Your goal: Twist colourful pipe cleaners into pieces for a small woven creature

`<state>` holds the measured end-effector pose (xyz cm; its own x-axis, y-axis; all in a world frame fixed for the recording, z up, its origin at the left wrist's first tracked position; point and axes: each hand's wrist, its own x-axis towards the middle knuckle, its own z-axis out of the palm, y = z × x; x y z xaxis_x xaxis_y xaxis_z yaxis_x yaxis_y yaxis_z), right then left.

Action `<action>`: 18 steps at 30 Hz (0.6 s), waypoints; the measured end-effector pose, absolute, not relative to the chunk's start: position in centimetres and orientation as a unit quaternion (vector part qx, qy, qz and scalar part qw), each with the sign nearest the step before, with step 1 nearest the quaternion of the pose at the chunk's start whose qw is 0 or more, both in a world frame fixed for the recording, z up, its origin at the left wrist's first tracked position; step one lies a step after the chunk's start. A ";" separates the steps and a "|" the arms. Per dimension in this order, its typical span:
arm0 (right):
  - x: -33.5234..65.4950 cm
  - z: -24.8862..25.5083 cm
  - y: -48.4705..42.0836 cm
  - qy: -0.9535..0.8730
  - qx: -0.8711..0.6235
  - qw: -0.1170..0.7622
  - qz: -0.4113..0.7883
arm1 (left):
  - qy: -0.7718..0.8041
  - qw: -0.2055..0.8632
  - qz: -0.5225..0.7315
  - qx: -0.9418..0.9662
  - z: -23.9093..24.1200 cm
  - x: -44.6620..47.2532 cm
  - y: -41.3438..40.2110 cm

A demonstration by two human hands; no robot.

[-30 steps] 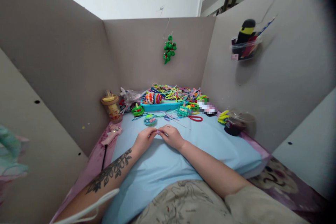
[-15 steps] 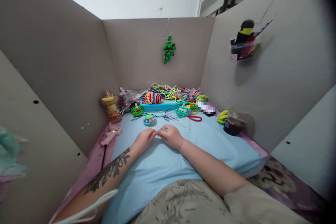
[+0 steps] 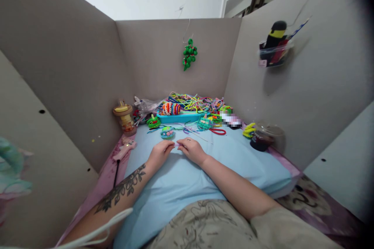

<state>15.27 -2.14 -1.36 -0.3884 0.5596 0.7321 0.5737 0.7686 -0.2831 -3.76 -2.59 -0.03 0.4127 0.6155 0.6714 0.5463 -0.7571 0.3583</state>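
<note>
A small light-purple piece (image 3: 177, 144), too small to make out its kind, shows between my two hands. My left hand (image 3: 160, 154) pinches its left end, thumb against fingers. At its other end, my right hand (image 3: 193, 151) is closed in a pinch too, with a ring on one finger. Just beyond the fingertips sits a round blue-and-green knotted-cord piece (image 3: 167, 132). Farther back are a green one (image 3: 153, 121) with a face and a turquoise one (image 3: 204, 123). Loose cords (image 3: 191, 129) lie between them.
A blue tray (image 3: 182, 118) heaped with bright cords (image 3: 189, 103) stands at the back. On the left are a lidded cup (image 3: 125, 118) and a pink glue gun (image 3: 126, 148). A dark drink cup (image 3: 261, 140) stands right. Grey panels enclose the table; a green ornament (image 3: 189, 54) hangs behind.
My fingertips have parted slightly, and the light-purple piece now shows between them. The whole view has shifted a little; the things on the table stay in place.
</note>
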 end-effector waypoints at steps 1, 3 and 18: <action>15.3 -1.3 -2.1 -0.834 -0.336 0.438 -0.008 | 0.350 0.045 0.413 0.840 0.0 -3.8 -2.6; 15.3 -1.2 -2.2 -0.838 -0.327 0.437 -0.011 | 0.358 0.055 0.399 0.843 0.0 -3.8 -2.5; 15.9 -1.4 -1.7 -0.828 -0.331 0.452 0.002 | 0.414 0.113 0.406 0.807 -0.1 -4.1 -2.1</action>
<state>15.88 -1.74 -1.39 -0.3722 0.5499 0.7477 0.5460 0.7812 -0.3027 -4.06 -2.11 -0.15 0.3279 0.7595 0.5619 0.5757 -0.6322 0.5185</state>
